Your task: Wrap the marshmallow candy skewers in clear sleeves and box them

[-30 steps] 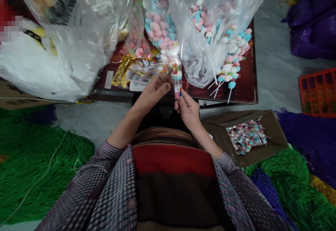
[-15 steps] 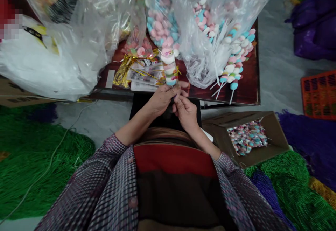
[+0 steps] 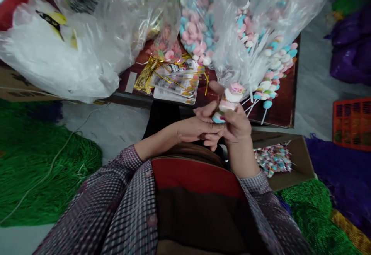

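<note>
Just off the near edge of the glossy dark red table (image 3: pixel 286 108), here's the candy stick (image 3: pixel 232 100), tilted, right hand's (image 3: pixel 239 127) fingers clamped round it! Left hand (image 3: pixel 197 127), fingers slightly apart at its lower end; whether they grip, can't tell. Grey marbled floor (image 3: pixel 124 131) below, open box (image 3: pixel 300 162) of wrapped sweets near right. Labels now: pink one atop the candy, dark characters on the left carton (image 3: pixel 23 87), all too blurred to read!

The single head view looked forward and steeply down from above the wearer's chest, the tabletop (image 3: pixel 286 110) close ahead and the floor (image 3: pixel 311 69) lower.
</note>
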Demonstrator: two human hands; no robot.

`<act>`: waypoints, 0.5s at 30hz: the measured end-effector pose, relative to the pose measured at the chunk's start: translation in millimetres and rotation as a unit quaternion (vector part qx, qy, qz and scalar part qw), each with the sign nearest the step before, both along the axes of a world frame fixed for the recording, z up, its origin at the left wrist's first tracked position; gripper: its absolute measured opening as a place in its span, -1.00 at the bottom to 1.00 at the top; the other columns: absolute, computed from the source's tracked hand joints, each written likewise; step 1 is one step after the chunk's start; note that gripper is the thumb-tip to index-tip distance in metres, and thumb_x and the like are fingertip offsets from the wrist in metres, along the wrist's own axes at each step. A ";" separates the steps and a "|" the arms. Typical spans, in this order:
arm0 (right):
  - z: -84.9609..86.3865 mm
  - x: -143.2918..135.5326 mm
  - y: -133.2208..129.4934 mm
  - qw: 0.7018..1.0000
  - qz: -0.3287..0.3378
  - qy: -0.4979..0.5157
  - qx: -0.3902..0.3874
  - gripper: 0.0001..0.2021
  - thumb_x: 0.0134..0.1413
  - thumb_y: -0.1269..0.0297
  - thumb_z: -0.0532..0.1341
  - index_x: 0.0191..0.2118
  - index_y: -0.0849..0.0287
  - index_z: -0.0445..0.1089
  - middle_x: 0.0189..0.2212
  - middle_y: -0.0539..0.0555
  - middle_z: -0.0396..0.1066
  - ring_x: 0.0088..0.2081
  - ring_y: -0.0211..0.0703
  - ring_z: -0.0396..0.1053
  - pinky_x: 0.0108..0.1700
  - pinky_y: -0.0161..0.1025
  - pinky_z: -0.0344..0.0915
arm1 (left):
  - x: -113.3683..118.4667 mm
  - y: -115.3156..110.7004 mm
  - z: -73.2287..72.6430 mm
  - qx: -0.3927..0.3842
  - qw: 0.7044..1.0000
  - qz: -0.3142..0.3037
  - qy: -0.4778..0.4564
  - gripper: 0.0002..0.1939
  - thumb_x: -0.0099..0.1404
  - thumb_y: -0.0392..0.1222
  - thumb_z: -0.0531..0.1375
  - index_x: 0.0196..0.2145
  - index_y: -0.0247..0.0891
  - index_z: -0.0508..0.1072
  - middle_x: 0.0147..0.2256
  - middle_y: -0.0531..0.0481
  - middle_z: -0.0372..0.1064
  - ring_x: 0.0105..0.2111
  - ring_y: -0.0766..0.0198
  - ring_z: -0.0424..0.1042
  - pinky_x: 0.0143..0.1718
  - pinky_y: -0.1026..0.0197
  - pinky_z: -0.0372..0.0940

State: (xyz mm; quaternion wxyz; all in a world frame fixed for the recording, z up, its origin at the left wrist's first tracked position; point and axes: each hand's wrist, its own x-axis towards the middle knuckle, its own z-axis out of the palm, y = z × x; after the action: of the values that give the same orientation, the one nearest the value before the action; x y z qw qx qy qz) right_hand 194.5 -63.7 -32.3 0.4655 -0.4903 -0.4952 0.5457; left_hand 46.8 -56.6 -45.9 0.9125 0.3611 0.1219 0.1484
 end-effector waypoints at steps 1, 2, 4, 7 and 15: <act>-4.0 -8.9 0.4 1.000 -0.015 0.022 0.004 -0.39 -0.01 -0.41 0.28 -0.10 0.02 0.47 -0.46 0.02 0.47 -0.29 -0.08 0.53 -0.23 -0.08 0.48 | 0.9 0.7 -3.4 0.034 0.999 0.017 0.033 -0.48 0.30 0.28 0.25 -0.51 -0.17 0.23 -0.63 0.21 0.01 -0.64 0.39 0.15 -0.41 0.13 0.40; -9.0 -17.2 1.4 0.998 -0.039 0.047 0.017 -0.48 0.03 -0.31 0.33 -0.12 0.02 0.45 -0.49 -0.02 0.44 -0.30 -0.11 0.53 -0.20 -0.09 0.49 | 1.0 2.5 -7.4 0.088 0.991 0.051 0.082 -0.51 0.34 0.25 0.21 -0.49 -0.17 0.23 -0.62 0.20 0.04 -0.62 0.37 0.17 -0.40 0.14 0.40; -19.3 -29.9 4.5 0.988 -0.117 0.081 0.060 -0.62 0.08 -0.15 0.38 -0.18 0.01 0.41 -0.50 -0.08 0.42 -0.31 -0.16 0.53 -0.10 -0.11 0.51 | -0.6 7.8 -15.8 0.234 0.937 0.152 0.210 -0.63 0.41 0.14 0.15 -0.39 -0.19 0.31 -0.54 0.11 0.23 -0.52 0.31 0.31 -0.31 0.15 0.40; -26.6 -32.3 9.2 0.972 -0.189 0.094 0.100 -0.68 0.07 -0.03 0.43 -0.20 0.00 0.40 -0.45 -0.11 0.47 -0.29 -0.21 0.54 -0.02 -0.15 0.50 | -4.9 13.8 -24.2 0.388 0.812 0.278 0.335 -0.78 0.43 -0.02 0.15 -0.18 -0.22 0.40 -0.28 -0.06 0.48 -0.29 0.19 0.47 -0.14 0.11 0.39; -12.4 3.5 14.1 0.994 -0.040 0.067 0.078 -0.66 -0.05 0.02 0.51 -0.18 0.00 0.54 -0.30 -0.04 0.58 -0.24 -0.16 0.56 -0.17 -0.14 0.55 | -16.2 15.8 -11.9 0.244 0.943 0.123 0.188 -0.70 0.50 0.06 0.00 -0.29 -0.17 0.29 -0.60 0.24 -0.05 -0.66 0.38 0.02 -0.53 0.27 0.17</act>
State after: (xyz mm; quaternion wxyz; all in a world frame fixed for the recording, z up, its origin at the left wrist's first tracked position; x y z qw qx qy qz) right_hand 197.9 -49.6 -44.6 0.5559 -0.4347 -0.4840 0.5175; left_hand 30.6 -40.8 -57.8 0.7315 0.5764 0.2948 0.2139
